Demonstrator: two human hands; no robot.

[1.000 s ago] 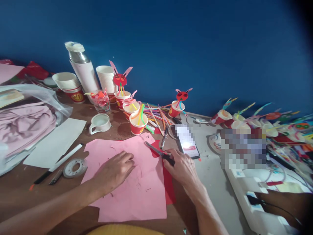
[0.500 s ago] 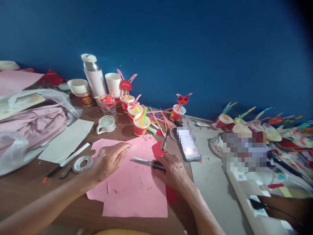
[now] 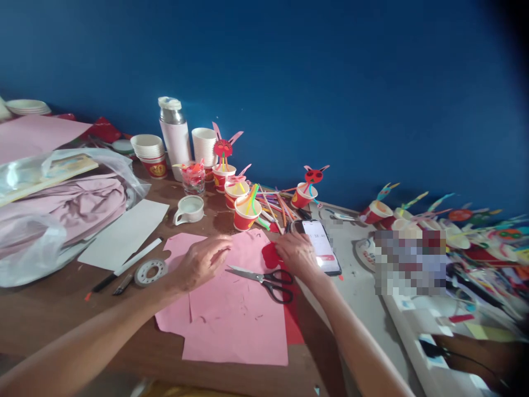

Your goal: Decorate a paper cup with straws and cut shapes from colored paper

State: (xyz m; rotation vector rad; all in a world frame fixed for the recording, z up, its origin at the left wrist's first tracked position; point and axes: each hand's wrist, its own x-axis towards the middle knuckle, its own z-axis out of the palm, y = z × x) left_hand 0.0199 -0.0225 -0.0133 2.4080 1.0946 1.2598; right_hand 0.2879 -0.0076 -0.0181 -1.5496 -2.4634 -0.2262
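Observation:
My left hand (image 3: 206,261) rests over the left part of a pink paper sheet (image 3: 235,336), fingers curled together in a pinch; anything between them is too small to make out. Black-handled scissors (image 3: 256,275) lie on the sheet between my hands, blades partly apart and pointing left. My right hand (image 3: 298,253) is off the scissors, just beyond their handles. Its fingers stretch over a red paper piece (image 3: 270,256), with the fingertips partly hidden. A lit phone (image 3: 320,245) lies beside that hand, its left edge covered.
Left are a tape roll (image 3: 151,272), marker (image 3: 138,257), white paper (image 3: 124,234) and plastic bag (image 3: 28,248). Behind stand a white mug (image 3: 190,209), flask (image 3: 175,140), stacked cups (image 3: 149,154) and a cup with straws (image 3: 247,215). Several decorated cups (image 3: 377,212) line the right.
My right hand has let go of the scissors and moved up and away toward the phone. The scissors now lie on the pink sheet. The view has shifted slightly left.

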